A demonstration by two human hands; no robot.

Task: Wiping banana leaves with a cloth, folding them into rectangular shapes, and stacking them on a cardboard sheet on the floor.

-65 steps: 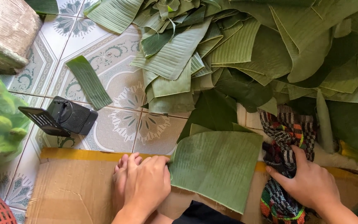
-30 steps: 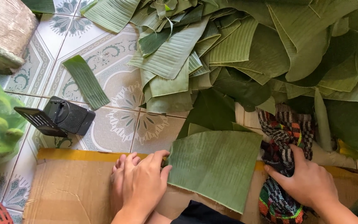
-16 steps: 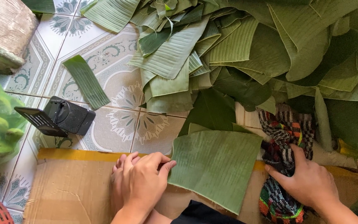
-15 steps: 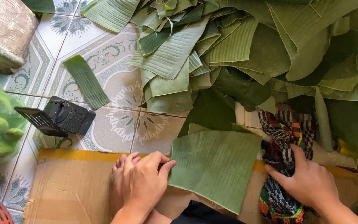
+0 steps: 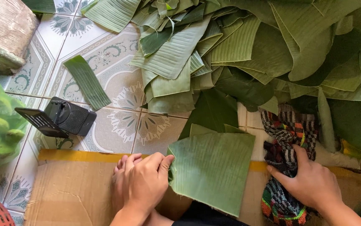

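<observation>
Item: cut banana leaf (image 5: 214, 171), flat on the cardboard sheet (image 5: 76, 188). Your left hand (image 5: 145, 184) pinches its edge, fingers together; your right hand (image 5: 314, 184) grips the checked cloth (image 5: 287, 138). Step: wiping. Next, likely: cloth across leaf.

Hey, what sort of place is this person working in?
Probably a home floor used for preparing banana leaves. The patterned floor tiles suggest a house, a big leaf pile covers them, and flattened cardboard serves as a work mat where the left hand holds a cut leaf.
</observation>
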